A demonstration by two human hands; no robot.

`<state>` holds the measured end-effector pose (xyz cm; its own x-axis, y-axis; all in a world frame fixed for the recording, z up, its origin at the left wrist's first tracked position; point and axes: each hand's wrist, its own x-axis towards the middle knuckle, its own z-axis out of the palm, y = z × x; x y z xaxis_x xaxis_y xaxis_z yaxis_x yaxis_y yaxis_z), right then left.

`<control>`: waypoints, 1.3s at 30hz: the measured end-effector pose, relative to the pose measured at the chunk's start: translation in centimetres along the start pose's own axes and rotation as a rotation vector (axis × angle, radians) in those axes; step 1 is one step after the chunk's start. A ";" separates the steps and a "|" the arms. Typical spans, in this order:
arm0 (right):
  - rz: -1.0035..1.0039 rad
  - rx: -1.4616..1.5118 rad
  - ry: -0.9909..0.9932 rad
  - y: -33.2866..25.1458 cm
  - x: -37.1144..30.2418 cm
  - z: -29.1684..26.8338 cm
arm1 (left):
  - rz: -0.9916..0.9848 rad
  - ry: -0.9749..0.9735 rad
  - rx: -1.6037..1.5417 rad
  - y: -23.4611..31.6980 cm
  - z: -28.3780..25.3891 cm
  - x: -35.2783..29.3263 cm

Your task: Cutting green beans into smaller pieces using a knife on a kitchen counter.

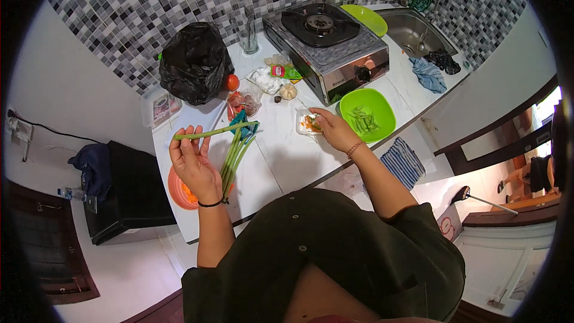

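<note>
My left hand holds one long green vegetable stalk by its end, level above the white counter. Under it lies a bundle of several similar green stalks, tied near the top with a teal band. My right hand rests on a small clear plastic tub with orange pieces inside, fingers touching its rim. Right beside that hand sits a lime green bowl holding cut green pieces.
An orange plate sits by my left wrist. A black bag, tomato, glass, food packets and garlic stand behind. A gas stove, sink, blue cloth and striped towel lie right.
</note>
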<state>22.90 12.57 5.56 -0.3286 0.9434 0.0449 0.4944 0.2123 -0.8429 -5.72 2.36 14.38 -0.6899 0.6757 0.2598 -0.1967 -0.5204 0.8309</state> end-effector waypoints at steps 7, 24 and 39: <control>0.132 -0.109 -0.046 -1.7 0.4 0.7 | -0.064 -0.003 -0.086 -1.3 0.2 -1.2; 0.275 0.946 -0.333 -7.4 -0.9 3.2 | -0.088 -0.122 -0.205 -3.0 1.8 -3.3; 0.420 1.132 -0.290 -6.1 -1.2 3.6 | -0.155 -0.102 -0.364 -4.7 1.2 -4.9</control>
<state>17.40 9.26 8.71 -0.5498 0.7634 -0.3391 -0.3207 -0.5678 -0.7581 -0.61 2.13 9.77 -0.5641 0.7992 0.2078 -0.5393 -0.5471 0.6402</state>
